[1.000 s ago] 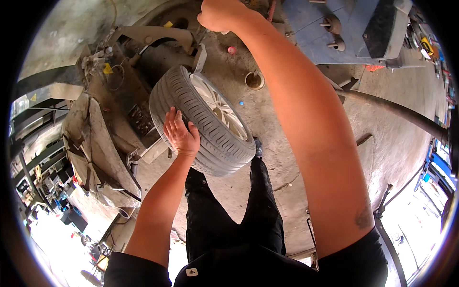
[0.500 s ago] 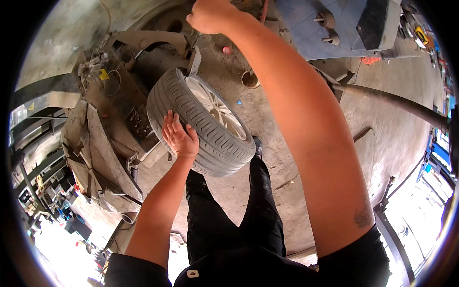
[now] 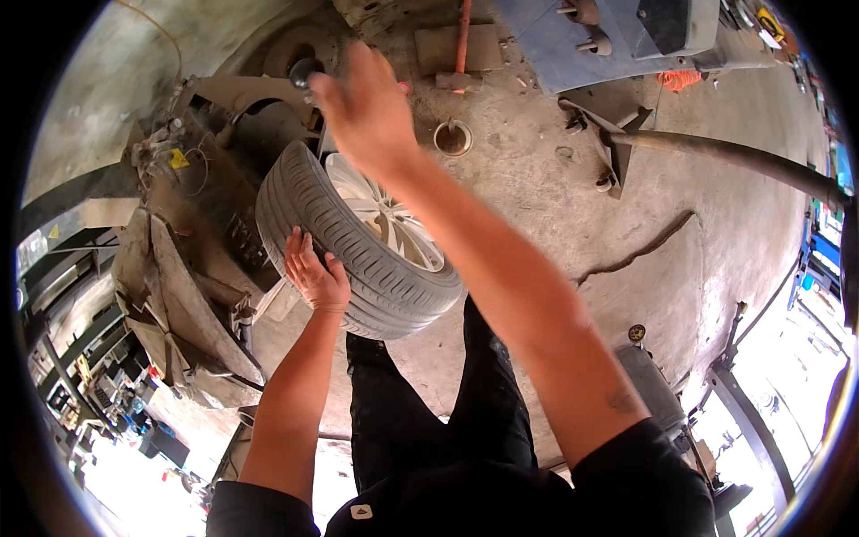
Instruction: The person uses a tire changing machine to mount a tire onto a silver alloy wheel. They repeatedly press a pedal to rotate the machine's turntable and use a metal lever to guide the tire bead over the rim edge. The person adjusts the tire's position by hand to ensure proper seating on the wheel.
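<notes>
Head camera: left palm on the tyre, right hand above the rim

The person stands astride a concrete floor (image 3: 528, 206) in black trousers (image 3: 407, 412), with a car wheel tilted just in front of the legs. Its grey tyre (image 3: 360, 255) shows a grooved tread towards the left hand (image 3: 318, 276), while the pale spoked rim (image 3: 392, 225) faces up and to the right.

The left hand lies open on the tread, fingers extended and thumb apart, pressing from outside and not wrapped around anything. The right hand (image 3: 367, 112) reaches across, above the far edge of the wheel, and is blurred. A black round knob (image 3: 306, 72) sits just beside its fingers; whether they are closed on it cannot be told.

To the left of the wheel stands a dusty machine (image 3: 183, 295) with a yellow label (image 3: 180, 158). Beyond the wheel are a round container (image 3: 453, 138) and a hammer (image 3: 461, 72) with an orange handle. Farther right, a blue-grey panel (image 3: 559, 58) stands near a coiled orange hose (image 3: 680, 80), and a long metal pole (image 3: 734, 157) runs towards the picture's edge. A small dial gauge (image 3: 636, 334) shows near the right arm.
</notes>
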The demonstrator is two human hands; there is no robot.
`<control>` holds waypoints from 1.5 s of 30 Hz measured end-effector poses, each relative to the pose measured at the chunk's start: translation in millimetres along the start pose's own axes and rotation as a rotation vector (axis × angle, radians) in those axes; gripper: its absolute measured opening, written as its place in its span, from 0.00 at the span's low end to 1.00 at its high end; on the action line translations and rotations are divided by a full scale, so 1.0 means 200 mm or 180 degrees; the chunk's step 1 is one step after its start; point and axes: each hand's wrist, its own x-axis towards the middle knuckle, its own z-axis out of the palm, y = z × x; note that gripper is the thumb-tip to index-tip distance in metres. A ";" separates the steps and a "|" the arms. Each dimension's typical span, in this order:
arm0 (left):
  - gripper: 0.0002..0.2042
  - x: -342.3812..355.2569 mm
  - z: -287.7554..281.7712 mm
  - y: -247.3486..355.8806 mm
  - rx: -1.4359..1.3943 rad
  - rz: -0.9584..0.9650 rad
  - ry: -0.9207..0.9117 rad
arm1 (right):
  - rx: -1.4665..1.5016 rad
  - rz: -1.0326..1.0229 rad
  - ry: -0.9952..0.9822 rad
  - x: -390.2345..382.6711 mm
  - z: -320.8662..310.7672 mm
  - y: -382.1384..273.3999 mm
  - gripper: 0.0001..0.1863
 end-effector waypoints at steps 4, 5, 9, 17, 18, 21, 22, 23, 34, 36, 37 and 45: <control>0.24 0.01 -0.01 0.01 0.0076 0.0037 0.0054 | -0.0161 0.0200 0.0024 -0.91 -0.10 0.20 0.02; 0.24 0.02 0.00 0.03 0.0026 0.0098 0.0060 | -0.0581 0.0145 -0.0898 -1.15 -0.11 0.24 0.05; 0.26 0.01 0.02 0.01 -0.0048 0.0186 0.0020 | -0.0439 -0.1358 -0.1429 -1.55 -0.02 0.28 0.10; 0.24 0.00 0.04 -0.02 0.0130 0.0086 -0.0018 | -0.0609 -0.1652 -0.1679 -1.65 0.08 0.30 0.12; 0.24 -0.02 0.04 -0.01 0.0179 0.0098 -0.0018 | -0.0611 -0.1605 -0.1661 -1.67 0.08 0.29 0.12; 0.24 0.01 0.10 -0.03 0.0179 0.0120 -0.0009 | -0.0717 -0.1666 -0.1716 -1.66 0.10 0.37 0.12; 0.24 0.02 0.11 -0.03 0.0162 0.0127 0.0006 | -0.0741 -0.1685 -0.1771 -1.66 0.10 0.37 0.13; 0.25 -0.01 0.09 -0.03 0.0206 0.0130 -0.0011 | -0.0759 -0.1686 -0.1841 -1.66 0.09 0.36 0.13; 0.25 0.00 0.09 0.00 0.0196 0.0119 -0.0016 | -0.0793 -0.1786 -0.1706 -1.68 0.09 0.37 0.14; 0.25 0.00 0.08 0.00 0.0150 0.0095 -0.0026 | -0.0790 -0.1797 -0.1670 -1.68 0.09 0.37 0.13; 0.25 0.00 0.08 0.00 0.0127 0.0079 -0.0035 | -0.0767 -0.1829 -0.1601 -1.68 0.09 0.37 0.13; 0.26 0.00 0.06 -0.03 0.0167 0.0110 -0.0031 | -0.0763 -0.1558 -0.1876 -1.66 0.10 0.29 0.09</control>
